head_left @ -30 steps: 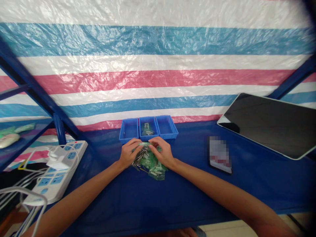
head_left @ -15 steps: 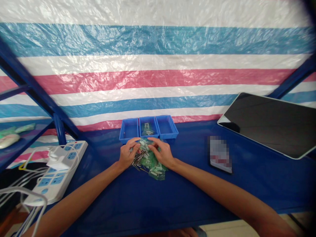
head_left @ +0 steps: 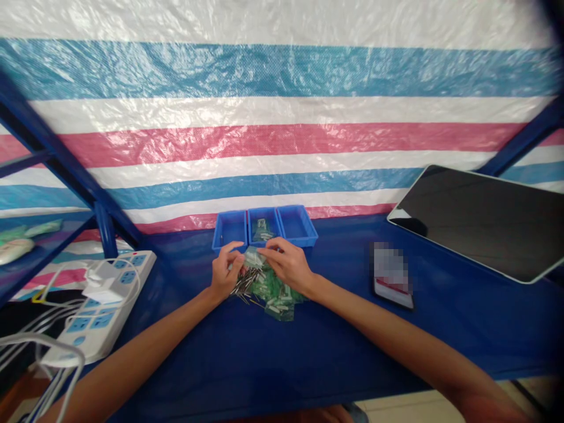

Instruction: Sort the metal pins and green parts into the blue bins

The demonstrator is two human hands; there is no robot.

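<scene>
Both of my hands are at a pile of small green plastic bags (head_left: 275,296) and thin metal pins (head_left: 243,284) on the blue table (head_left: 308,346). My right hand (head_left: 288,265) pinches one small green bag (head_left: 254,257) and lifts it a little above the pile. My left hand (head_left: 224,273) is beside it with fingers curled over the pins, thumb and forefinger near the bag's left edge. Just behind the hands stand three small blue trays (head_left: 304,238) in a row; the middle one holds a few bagged parts (head_left: 262,229).
A phone (head_left: 392,276) lies on the table to the right, and a large dark tablet (head_left: 480,217) leans at the far right. A white power strip (head_left: 94,305) with plugs and cables sits at the left, next to a blue shelf frame (head_left: 103,226). A striped tarpaulin hangs behind.
My right hand has lifted one green bag up and toward the trays. My left hand opened slightly and shifted up beside it. The pile stays in place.
</scene>
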